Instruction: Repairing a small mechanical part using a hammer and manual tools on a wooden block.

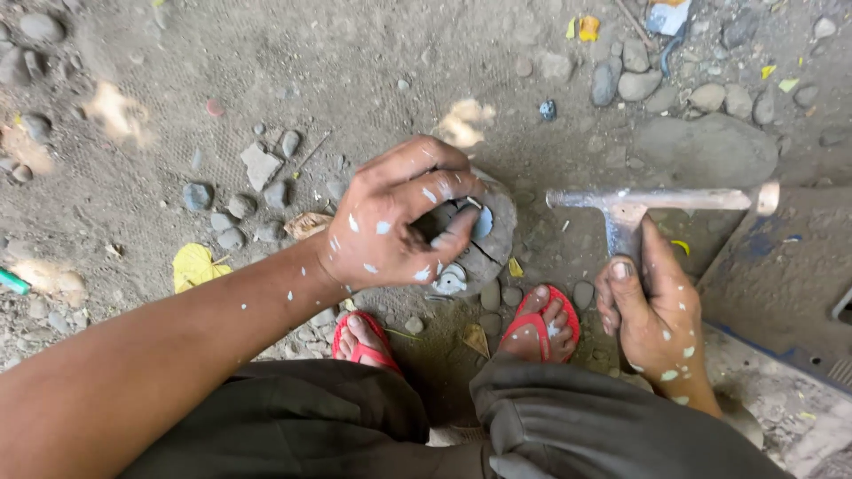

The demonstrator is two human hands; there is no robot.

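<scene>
Hands speckled with white flecks work over bare, stony ground. Left hand (395,222) rests on a rounded stone (497,235) at the centre of view, fingers curled over its top and the thumb pressed toward them, pinching a small pale disc (481,222) against the stone. Another pale, flat piece (451,279) lies at the stone's 7 o'clock edge, just under the hand.

Right hand (652,315), at 4 o'clock from the stone, grips the handle of a metal hammer (652,202); the fingers are wrapped tight around the shaft with the thumb laid along it. The hammer's long head lies crosswise at 3 o'clock from the stone, near it but apart.

Two feet in red sandals (541,324) stand at 6 o'clock, just below the stone, with dark trousers (532,426) beneath them in view. A yellow leaf (193,264) lies at 9 o'clock, and grey pebbles (226,213) are scattered to 10 o'clock. Larger stones (674,84) cluster at 1 o'clock, and a dark slab (781,284) sits at 3 o'clock beyond the hammer.
</scene>
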